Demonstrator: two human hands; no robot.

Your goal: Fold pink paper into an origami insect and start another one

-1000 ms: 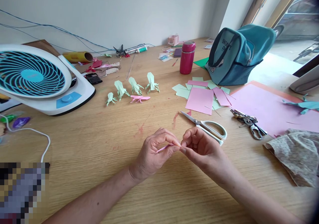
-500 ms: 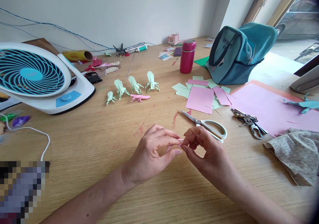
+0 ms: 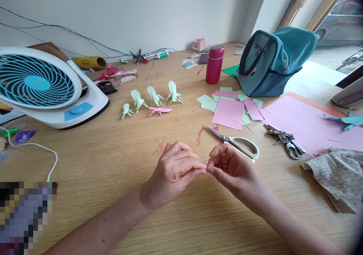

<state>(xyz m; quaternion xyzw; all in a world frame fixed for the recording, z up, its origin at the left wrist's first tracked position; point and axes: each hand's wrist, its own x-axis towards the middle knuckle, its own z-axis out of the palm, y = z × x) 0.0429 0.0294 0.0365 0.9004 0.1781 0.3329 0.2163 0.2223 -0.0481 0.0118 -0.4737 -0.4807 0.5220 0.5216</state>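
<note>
A small piece of pink paper (image 3: 206,169) is pinched between my two hands, mostly hidden by the fingers. My left hand (image 3: 180,168) has its thumb and fingers closed on it. At the paper's right end, the thumb and forefinger of my right hand (image 3: 229,168) are pressed together on it. White-handled scissors (image 3: 236,143) lie just beyond my right hand. Farther back stand several pale green folded paper insects (image 3: 154,96), with a pink folded insect (image 3: 160,111) in front of them.
Pink paper pieces (image 3: 228,114) and green scraps lie beyond the scissors. Keys (image 3: 285,138), a large pink sheet (image 3: 289,118) and a cloth (image 3: 337,175) are on the right. A magenta bottle (image 3: 214,65) and teal bag (image 3: 265,64) stand behind; a fan (image 3: 51,88) is at left.
My left thumb and fingers have closed together over the pink paper, hiding more of it. My right hand keeps its pinch in nearly the same place.
</note>
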